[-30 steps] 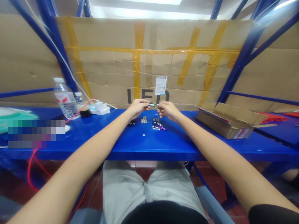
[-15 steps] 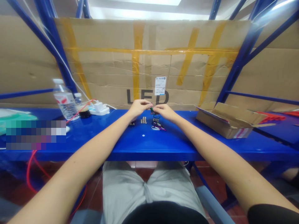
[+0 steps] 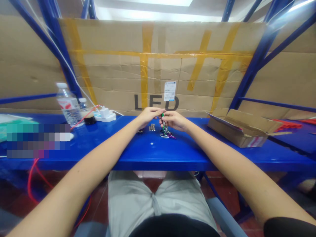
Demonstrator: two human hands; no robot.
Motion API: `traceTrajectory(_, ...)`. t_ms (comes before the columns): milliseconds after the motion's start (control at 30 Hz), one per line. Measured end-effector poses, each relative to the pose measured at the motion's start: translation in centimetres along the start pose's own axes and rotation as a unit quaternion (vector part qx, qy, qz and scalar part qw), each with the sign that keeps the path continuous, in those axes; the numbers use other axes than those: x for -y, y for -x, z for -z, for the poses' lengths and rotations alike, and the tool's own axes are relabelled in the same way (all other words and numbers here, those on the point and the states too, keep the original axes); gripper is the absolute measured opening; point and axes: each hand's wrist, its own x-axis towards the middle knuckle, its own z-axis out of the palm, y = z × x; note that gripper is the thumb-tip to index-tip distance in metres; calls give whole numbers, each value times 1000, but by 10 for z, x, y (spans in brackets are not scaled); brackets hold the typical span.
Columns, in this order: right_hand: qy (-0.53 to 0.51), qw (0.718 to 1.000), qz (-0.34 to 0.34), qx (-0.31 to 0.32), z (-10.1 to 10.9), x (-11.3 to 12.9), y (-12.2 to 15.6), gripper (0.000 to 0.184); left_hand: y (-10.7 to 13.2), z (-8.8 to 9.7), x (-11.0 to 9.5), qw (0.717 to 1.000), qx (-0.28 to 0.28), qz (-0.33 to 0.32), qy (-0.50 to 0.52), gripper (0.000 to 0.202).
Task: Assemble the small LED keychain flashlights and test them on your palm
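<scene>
While the right hand [image 3: 174, 120] grips a green clip [image 3: 163, 115] near the centre of the frame, the left hand [image 3: 149, 116] has its fingertips at the clip's upper end — whether pinching, cannot tell. Just below lies a purple clip [image 3: 171, 136] on the blue table [image 3: 158, 153] — small metal pieces [image 3: 152, 127] grouped to its left.

A blue table [image 3: 158, 152] bears carabiners [image 3: 170, 135], metal pieces [image 3: 152, 127] (in rows) and an open carton [image 3: 225, 130].
</scene>
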Motion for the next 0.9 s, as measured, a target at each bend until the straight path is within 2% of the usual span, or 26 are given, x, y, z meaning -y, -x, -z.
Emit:
traceTrajectory(133, 49, 999, -5, 14, -3, 6, 4, 21, 3, 0, -11, 997, 23, 17, 70, 63)
traceTrajectory(233, 70, 996, -39, 36, -6, 9, 5, 21, 6, 4, -19, 994, 44, 2, 101, 75)
traceTrajectory(433, 62, 990, -123, 41, -7, 9, 4, 18, 8, 11, -20, 986, 57, 1, 156, 79)
traceTrajectory(567, 53, 989, -126, 53, -9, 13, 6, 10, 8, 11, -18, 987, 49, 9, 151, 82)
traceTrajectory(733, 42, 986, -141, 75, -10, 16, 9, 23, 8, 12, -17, 991, 39, -2, 124, 85)
traceTrajectory(900, 49, 987, -136, 73, -7, 12, 7, 19, 7, 14, -15, 979, 68, 28, 188, 84)
